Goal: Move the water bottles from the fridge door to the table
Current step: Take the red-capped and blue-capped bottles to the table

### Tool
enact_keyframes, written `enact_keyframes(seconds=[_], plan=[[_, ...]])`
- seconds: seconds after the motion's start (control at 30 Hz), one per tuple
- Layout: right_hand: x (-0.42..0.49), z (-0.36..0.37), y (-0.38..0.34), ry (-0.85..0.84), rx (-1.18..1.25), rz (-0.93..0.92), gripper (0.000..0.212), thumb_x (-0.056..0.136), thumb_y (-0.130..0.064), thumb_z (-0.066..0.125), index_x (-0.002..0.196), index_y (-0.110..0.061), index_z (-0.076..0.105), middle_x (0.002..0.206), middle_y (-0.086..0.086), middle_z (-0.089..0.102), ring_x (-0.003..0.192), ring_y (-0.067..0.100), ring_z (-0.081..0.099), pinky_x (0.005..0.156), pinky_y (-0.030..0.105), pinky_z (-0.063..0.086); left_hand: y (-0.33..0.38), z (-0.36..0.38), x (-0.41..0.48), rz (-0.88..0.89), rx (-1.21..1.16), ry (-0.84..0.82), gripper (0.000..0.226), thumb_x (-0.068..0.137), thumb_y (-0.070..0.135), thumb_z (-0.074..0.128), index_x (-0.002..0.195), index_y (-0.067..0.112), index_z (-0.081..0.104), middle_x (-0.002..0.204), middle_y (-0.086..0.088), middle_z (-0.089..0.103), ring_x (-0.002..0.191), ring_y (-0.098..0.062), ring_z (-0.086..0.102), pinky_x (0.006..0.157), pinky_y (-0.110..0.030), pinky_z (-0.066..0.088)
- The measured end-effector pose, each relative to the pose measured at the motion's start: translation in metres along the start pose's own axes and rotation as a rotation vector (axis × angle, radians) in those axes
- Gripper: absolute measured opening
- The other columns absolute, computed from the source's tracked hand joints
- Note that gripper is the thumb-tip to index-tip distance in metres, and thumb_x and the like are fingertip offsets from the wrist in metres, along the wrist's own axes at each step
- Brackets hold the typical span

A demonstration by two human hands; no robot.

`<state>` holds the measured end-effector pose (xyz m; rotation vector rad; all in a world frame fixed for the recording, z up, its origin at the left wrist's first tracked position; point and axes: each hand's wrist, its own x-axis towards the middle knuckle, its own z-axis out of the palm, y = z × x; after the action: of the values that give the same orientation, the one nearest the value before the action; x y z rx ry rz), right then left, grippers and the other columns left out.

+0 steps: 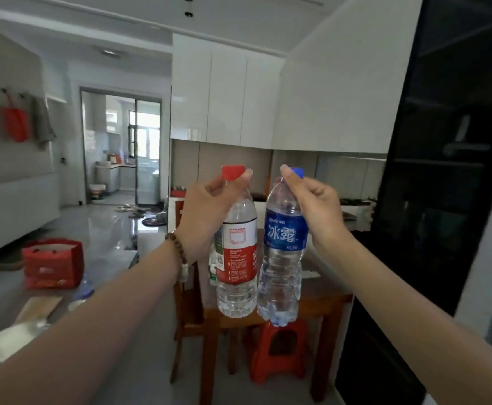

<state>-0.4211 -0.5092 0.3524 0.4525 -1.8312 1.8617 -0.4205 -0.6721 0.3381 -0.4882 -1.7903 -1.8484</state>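
The clear plastic bottle with the blue cap and blue label (282, 244), hanging from the right hand (311, 200), reads "冰露" in large white characters; the smaller print beneath is illegible.

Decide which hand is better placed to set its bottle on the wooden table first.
Roughly equal; slightly the right hand: its blue-label bottle hangs lower over the table.

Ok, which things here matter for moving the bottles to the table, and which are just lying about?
Part of the job:
red-capped bottle, in the left hand
blue-capped bottle, in the right hand
wooden table

Lying about:
red gift bag
red stool
hanging red bag
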Motion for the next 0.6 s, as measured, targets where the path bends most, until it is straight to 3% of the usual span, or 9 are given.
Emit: enact_keyframes(seconds=[0.13, 0.23, 0.37, 0.47, 0.6], plan=[[0.057, 0.009, 0.065, -0.037, -0.052, -0.017, 0.025, 0.074, -0.047, 0.068, 0.082, -0.025, 0.073, 0.076, -0.009, 0.075, 0.071, 0.006, 0.070, 0.062, 0.020, 0.052, -0.063, 0.005, 0.054, -0.020, 0.067, 0.023, 0.043, 0.067, 0.058, 0.065, 0.091, 0.022, 0.068, 0.081, 0.009, 0.075, 0.073, -0.006, 0.071, 0.063, -0.019, 0.055], [0.101, 0.012, 0.114, -0.058, -0.095, -0.032, 0.020, 0.075, -0.048, 0.067, 0.083, -0.030, 0.071, 0.077, -0.019, 0.073, 0.072, -0.002, 0.068, 0.059, 0.011, 0.049, -0.108, 0.011, 0.098, -0.018, 0.098, 0.006, 0.051, 0.065, 0.059, 0.065, 0.099, 0.021, 0.064, 0.089, 0.004, 0.075, 0.081, -0.011, 0.071, 0.074, -0.030, 0.057], [0.158, 0.010, 0.177, -0.020, -0.102, 0.033, 0.016, 0.076, -0.049, 0.067, 0.082, -0.034, 0.069, 0.079, -0.021, 0.073, 0.077, -0.003, 0.068, 0.064, 0.014, 0.049, -0.169, 0.021, 0.146, -0.015, 0.124, -0.034, 0.031, 0.076, 0.047, 0.067, 0.100, 0.029, 0.061, 0.091, 0.006, 0.074, 0.084, -0.005, 0.070, 0.067, -0.018, 0.055], [0.196, 0.005, 0.222, 0.008, -0.114, 0.082, 0.015, 0.078, -0.046, 0.067, 0.084, -0.033, 0.071, 0.081, -0.017, 0.074, 0.082, 0.001, 0.068, 0.074, 0.023, 0.051, -0.217, 0.027, 0.177, -0.022, 0.176, -0.066, 0.028, 0.081, 0.042, 0.063, 0.104, 0.028, 0.063, 0.097, 0.007, 0.071, 0.088, -0.003, 0.067, 0.074, -0.017, 0.054], [0.240, 0.005, 0.287, 0.050, -0.144, 0.146, 0.023, 0.079, -0.043, 0.068, 0.096, -0.028, 0.071, 0.090, -0.012, 0.072, 0.089, 0.008, 0.066, 0.077, 0.026, 0.052, -0.290, 0.032, 0.216, -0.035, 0.226, -0.123, 0.028, 0.083, 0.039, 0.060, 0.107, 0.024, 0.063, 0.092, 0.017, 0.065, 0.082, 0.012, 0.060, 0.070, -0.002, 0.045]])
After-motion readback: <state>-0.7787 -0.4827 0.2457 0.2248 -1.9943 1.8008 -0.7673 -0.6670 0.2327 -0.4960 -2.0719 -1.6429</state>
